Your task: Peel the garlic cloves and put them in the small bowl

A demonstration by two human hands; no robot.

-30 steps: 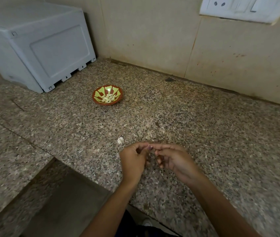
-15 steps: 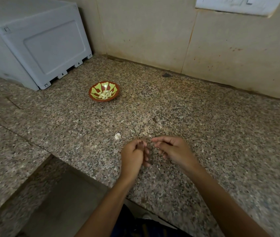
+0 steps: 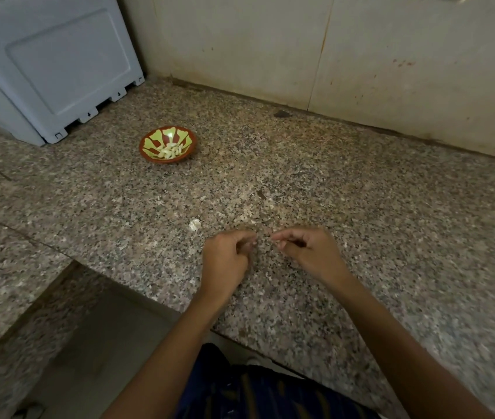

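Speckled granite table [image 3: 361, 207] against tiled wall, small bowl [image 3: 167, 143] near far edge, my left hand [image 3: 225, 258] and right hand [image 3: 309, 252] curled, contents unclear

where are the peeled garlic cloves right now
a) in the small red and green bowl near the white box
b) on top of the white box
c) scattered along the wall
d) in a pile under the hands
a: the pale peeled cloves lie inside the small bowl, which stands on the counter just in front of the white box.
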